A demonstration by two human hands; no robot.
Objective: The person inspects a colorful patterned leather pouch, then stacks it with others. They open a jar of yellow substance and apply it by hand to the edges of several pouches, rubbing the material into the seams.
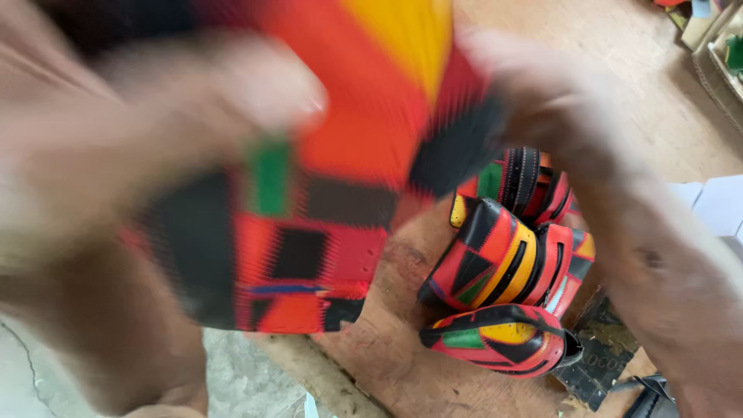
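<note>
Both hands are holding up a patchwork piece (333, 186) of red, orange, yellow, black and green panels close to the camera, so it is filling the middle of the view and blurring heavily. The left hand (193, 101) is gripping its upper left part, fingers curled over the top edge with a thumb pressing near a green patch. The right hand (542, 101) is clutching the upper right edge beside a black panel; how tightly its fingers are closing cannot be told through the blur.

Below and to the right, a cluster of finished shoe uppers (511, 263) in the same red, black, yellow and green pattern is lying on a worn wooden board (387, 340), stacked one against another. Just beside them at the lower right, a dark flat card (600, 348) with pale lettering is lying on the board's edge. White sheets (716, 205) are sitting at the right edge, and a cardboard box (716, 62) with green contents is standing in the upper right corner on the sandy floor (619, 70).
</note>
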